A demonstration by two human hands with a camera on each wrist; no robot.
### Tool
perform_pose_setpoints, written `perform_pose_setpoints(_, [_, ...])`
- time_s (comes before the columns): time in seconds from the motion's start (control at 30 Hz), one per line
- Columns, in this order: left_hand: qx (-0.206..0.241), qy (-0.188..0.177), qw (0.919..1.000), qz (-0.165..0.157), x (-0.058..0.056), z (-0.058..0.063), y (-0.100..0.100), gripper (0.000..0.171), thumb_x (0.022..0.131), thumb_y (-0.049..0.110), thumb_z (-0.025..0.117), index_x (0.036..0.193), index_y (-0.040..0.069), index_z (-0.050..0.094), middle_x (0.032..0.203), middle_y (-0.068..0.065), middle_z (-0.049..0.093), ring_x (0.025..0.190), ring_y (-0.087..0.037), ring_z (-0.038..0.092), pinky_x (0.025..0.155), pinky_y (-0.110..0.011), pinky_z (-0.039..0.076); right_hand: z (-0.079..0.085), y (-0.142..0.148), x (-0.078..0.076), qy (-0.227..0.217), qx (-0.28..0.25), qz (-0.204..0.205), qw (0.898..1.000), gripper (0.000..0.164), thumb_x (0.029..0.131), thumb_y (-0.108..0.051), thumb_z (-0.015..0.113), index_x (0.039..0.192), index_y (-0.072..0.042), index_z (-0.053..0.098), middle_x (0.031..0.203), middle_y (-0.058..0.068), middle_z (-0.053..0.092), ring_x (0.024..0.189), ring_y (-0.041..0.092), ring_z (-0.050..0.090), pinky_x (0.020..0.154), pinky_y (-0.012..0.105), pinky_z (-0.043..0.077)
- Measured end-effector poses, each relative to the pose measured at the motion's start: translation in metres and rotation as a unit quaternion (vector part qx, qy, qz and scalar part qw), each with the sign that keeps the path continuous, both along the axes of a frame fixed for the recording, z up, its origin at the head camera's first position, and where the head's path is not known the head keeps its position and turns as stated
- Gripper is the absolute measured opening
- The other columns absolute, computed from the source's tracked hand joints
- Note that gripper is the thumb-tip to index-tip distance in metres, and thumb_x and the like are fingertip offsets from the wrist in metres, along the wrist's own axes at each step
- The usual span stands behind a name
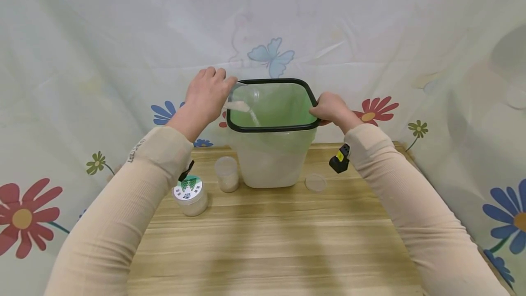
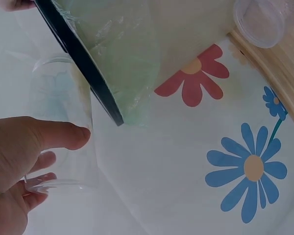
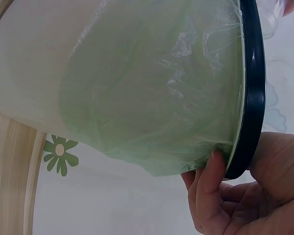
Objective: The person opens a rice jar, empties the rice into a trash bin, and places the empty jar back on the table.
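Observation:
A white trash bin point(image 1: 271, 166) with a black rim point(image 1: 273, 129) and a green bag point(image 1: 287, 102) inside stands on the table. My left hand point(image 1: 208, 92) grips a clear plastic jar point(image 2: 63, 103), tipped sideways with its mouth over the bin's left rim. White grainy stuff point(image 1: 238, 106) lies along the jar's lower side and streams down into the bag. At the opposite side, my right hand point(image 1: 329, 108) holds the rim, fingers curled beneath it against the bag's folded-over edge, as the right wrist view shows.
Left of the bin are an unlidded clear jar point(image 1: 227, 177) with pale contents and a jar with a green-and-white lid point(image 1: 189, 188). A clear round lid point(image 1: 315, 182) lies right of the bin on the wooden table point(image 1: 263, 241). A flower-printed curtain point(image 1: 164, 26) hangs close behind.

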State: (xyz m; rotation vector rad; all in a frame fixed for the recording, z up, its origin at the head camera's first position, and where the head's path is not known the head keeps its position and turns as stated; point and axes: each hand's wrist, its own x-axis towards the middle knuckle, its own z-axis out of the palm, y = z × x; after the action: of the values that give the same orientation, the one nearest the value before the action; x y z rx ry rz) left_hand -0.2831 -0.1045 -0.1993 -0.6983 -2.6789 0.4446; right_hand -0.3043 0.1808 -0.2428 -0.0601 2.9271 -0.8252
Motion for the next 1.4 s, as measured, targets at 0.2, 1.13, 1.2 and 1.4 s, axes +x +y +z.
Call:
perform_pose_setpoints(0.2, [-0.002, 0.004, 1.0, -0.003, 0.001, 0.003, 0.001, 0.051, 0.082, -0.003, 0.058, 0.13, 0.007, 0.046, 0.113, -0.019, 0.05, 0.105, -0.036, 0.044, 0.098, -0.044, 0.037, 0.001, -0.001, 0.0, -0.004, 0.004, 0.002, 1.0, 0.017, 0.084, -0.011, 0.047, 0.071, -0.001, 0.051, 0.068, 0.008, 0.056, 0.049, 0.009, 0.058, 0.053, 0.023, 0.053])
perform_pose_setpoints(1.13, [-0.03, 0.01, 0.9993, -0.018, 0.005, 0.008, 0.008, 0.061, 0.073, 0.007, 0.075, 0.129, 0.007, 0.05, 0.117, -0.019, 0.051, 0.112, -0.034, 0.043, 0.106, -0.042, 0.031, 0.0, -0.002, -0.002, -0.003, 0.007, 0.006, 1.0, 0.018, 0.084, -0.012, 0.048, 0.071, 0.0, 0.052, 0.065, 0.007, 0.056, 0.047, 0.009, 0.057, 0.051, 0.022, 0.053])
perform_pose_setpoints(1.2, [-0.036, 0.007, 0.9992, -0.017, 0.004, 0.008, 0.009, 0.069, 0.066, 0.011, 0.081, 0.128, 0.007, 0.05, 0.117, -0.018, 0.051, 0.112, -0.035, 0.043, 0.106, -0.042, 0.03, -0.001, -0.002, -0.002, -0.005, 0.003, 0.005, 1.0, 0.018, 0.085, -0.012, 0.048, 0.072, 0.001, 0.053, 0.065, 0.007, 0.056, 0.048, 0.009, 0.057, 0.051, 0.022, 0.053])
perform_pose_setpoints(1.4, [-0.061, 0.008, 0.9979, -0.02, 0.004, 0.009, 0.012, 0.062, 0.07, 0.003, 0.074, 0.127, 0.008, 0.051, 0.117, -0.018, 0.049, 0.113, -0.035, 0.041, 0.107, -0.042, 0.028, -0.001, -0.002, -0.003, -0.004, 0.007, 0.006, 1.0, 0.018, 0.085, -0.012, 0.047, 0.072, 0.0, 0.053, 0.065, 0.007, 0.055, 0.05, 0.011, 0.059, 0.051, 0.022, 0.053])
